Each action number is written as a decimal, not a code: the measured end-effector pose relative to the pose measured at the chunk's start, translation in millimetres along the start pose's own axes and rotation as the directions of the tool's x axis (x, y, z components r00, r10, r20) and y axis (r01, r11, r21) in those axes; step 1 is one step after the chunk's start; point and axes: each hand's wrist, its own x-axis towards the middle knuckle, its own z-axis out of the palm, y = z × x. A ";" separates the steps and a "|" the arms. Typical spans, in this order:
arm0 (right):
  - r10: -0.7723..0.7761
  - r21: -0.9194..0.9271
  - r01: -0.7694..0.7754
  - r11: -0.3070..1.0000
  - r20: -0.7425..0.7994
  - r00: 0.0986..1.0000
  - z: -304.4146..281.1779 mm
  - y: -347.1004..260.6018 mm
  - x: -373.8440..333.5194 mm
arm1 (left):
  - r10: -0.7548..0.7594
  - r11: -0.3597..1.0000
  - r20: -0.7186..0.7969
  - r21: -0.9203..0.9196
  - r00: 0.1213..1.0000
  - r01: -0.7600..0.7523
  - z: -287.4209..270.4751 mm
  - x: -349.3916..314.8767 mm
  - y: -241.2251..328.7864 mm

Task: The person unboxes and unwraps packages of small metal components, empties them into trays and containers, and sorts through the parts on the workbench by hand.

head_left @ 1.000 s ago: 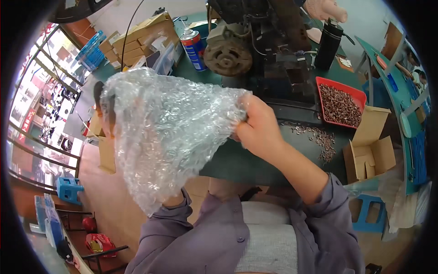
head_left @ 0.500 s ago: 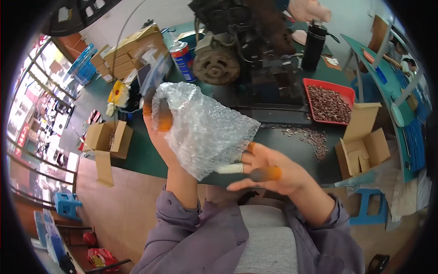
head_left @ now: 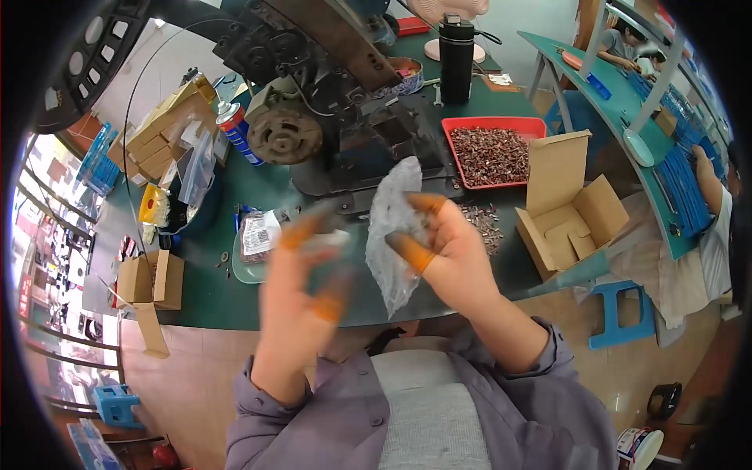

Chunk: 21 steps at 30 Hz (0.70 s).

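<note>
A crumpled clear bubble-wrap bag (head_left: 389,243) hangs upright over the table in front of me. My right hand (head_left: 458,254) pinches its right side between thumb and fingers, which wear orange finger cots. To the left of the bag, my left hand (head_left: 294,301) is smeared by motion, with its thumb and fingers apart and nothing seen between them. It also wears orange finger cots and partly covers a green tray (head_left: 251,272) on which a labelled clear packet (head_left: 258,235) lies.
Beyond my hands stands a dark machine (head_left: 345,149). To its right are a red tray (head_left: 470,185) of small brownish pieces, loose pieces (head_left: 484,225) and an open cardboard box (head_left: 568,227). Another open box (head_left: 149,282), a spray can (head_left: 239,135) and stacked cartons (head_left: 160,137) stand left.
My left hand has come off the bubble-wrap bag and moved down. My right hand, spread before, now grips the bag. My view has shifted right, and the green tray with its packet shows.
</note>
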 end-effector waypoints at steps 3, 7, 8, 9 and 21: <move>0.030 0.024 -0.034 0.999 0.168 0.985 -9.4 -4.2 -5.4 | 0.039 0.987 0.149 0.151 0.988 -0.062 32.7 10.2 9.9; 0.079 0.174 -0.109 0.979 0.170 0.982 -29.1 -4.4 -10.4 | -0.071 0.982 0.155 -0.164 0.985 0.096 41.8 7.3 -10.5; 0.046 0.162 -0.071 0.984 0.157 0.987 -31.9 -3.6 -13.0 | -0.123 0.944 0.097 -0.296 0.988 0.147 42.6 7.2 -7.7; 0.046 0.160 -0.070 0.985 0.146 0.988 -38.8 -6.2 -15.7 | -0.181 0.886 0.048 -0.426 0.982 0.184 43.2 8.4 -4.9; -0.195 -0.989 -0.085 0.122 -0.108 0.975 -115.6 -22.6 -84.8 | 0.126 0.982 0.141 0.121 0.982 -0.144 -39.7 17.8 11.8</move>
